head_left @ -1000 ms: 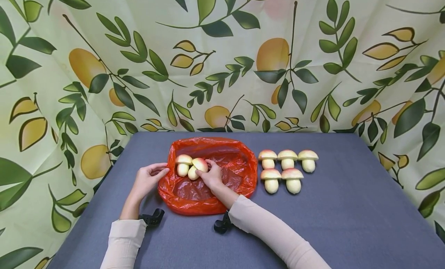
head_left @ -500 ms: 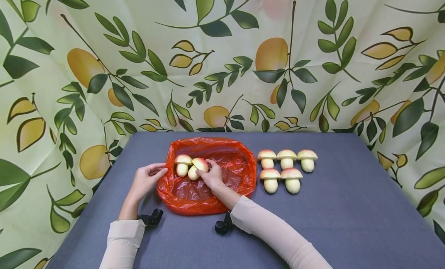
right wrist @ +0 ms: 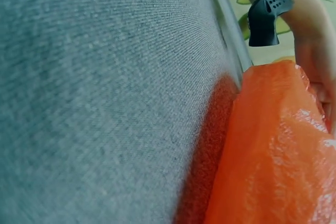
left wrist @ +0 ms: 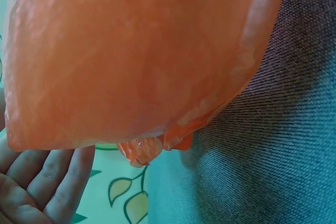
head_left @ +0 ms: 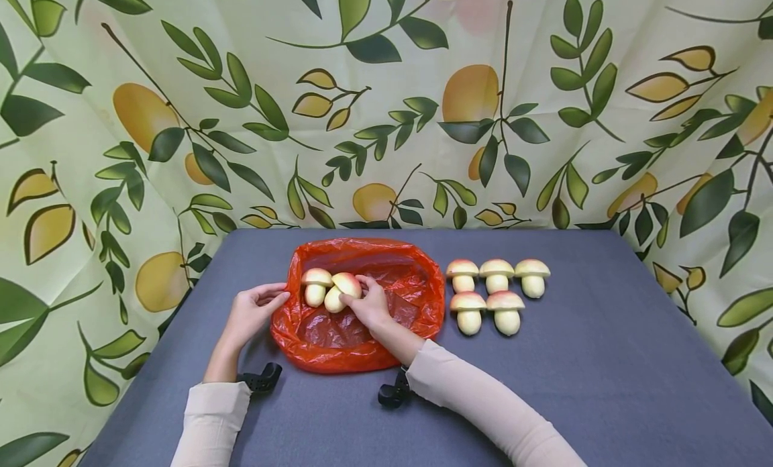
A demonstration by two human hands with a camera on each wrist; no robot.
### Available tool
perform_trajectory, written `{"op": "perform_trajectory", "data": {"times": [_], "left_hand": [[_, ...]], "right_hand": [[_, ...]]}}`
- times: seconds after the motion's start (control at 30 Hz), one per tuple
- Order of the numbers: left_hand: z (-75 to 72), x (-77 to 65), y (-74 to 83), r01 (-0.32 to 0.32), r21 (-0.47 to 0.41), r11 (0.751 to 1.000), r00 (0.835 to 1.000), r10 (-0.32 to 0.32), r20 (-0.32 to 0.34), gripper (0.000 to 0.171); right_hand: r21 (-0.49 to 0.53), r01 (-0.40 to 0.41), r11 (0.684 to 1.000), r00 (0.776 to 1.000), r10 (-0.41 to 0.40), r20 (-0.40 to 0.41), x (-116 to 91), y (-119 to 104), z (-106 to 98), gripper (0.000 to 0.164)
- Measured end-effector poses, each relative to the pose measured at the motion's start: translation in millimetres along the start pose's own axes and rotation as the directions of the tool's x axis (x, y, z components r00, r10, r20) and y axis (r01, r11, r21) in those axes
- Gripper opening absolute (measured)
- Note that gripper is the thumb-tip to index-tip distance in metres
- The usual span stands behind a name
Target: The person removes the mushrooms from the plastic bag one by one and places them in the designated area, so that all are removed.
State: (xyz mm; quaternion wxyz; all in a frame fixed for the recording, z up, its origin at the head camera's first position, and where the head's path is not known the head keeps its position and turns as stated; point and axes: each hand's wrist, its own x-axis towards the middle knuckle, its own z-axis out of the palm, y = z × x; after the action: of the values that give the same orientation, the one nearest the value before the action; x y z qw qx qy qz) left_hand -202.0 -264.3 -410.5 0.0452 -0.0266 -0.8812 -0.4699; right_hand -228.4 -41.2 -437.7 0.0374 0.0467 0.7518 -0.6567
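Note:
A red plastic bag [head_left: 356,361] with its mouth spread wide stands on the table in the head view. My left hand [head_left: 250,313] pinches the bag's left rim between thumb and fingers; in the left wrist view, the bag's side covers its fingertips. Inside the bag, my right hand [head_left: 370,307] holds a toy mushroom [head_left: 346,284] with a reddish cap, tilted, thumb on the near side and fingers behind the cap. Left of it and close against it lies a second mushroom [head_left: 316,286]. The right wrist view shows the bag's outer wall [right wrist: 278,156], which hides the right hand.
Several more mushrooms lie in two rows right of the bag, among them a front one [head_left: 506,311] and a back right one [head_left: 533,276]. A grey-blue cloth [head_left: 580,373] covers the table. Leaf-patterned fabric [head_left: 386,105] hangs behind. Black wrist mounts [head_left: 264,378] jut from both wrists.
The head view has drifted slightly, so the scene sits a little further left. My right forearm has shifted slightly right; both hands keep their holds on the bag and the mushroom.

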Motion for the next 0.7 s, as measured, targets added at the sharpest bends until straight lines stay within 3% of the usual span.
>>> {"op": "perform_trajectory", "data": {"times": [0.7], "left_hand": [[-1.1,-0.1,-3.8,-0.012,0.019,1.0,1.0,0.012,-0.009,0.037]], "right_hand": [[0.025,-0.021,0.999,0.994,0.018,0.107,-20.6,0.2,-20.5,0.058]]}}
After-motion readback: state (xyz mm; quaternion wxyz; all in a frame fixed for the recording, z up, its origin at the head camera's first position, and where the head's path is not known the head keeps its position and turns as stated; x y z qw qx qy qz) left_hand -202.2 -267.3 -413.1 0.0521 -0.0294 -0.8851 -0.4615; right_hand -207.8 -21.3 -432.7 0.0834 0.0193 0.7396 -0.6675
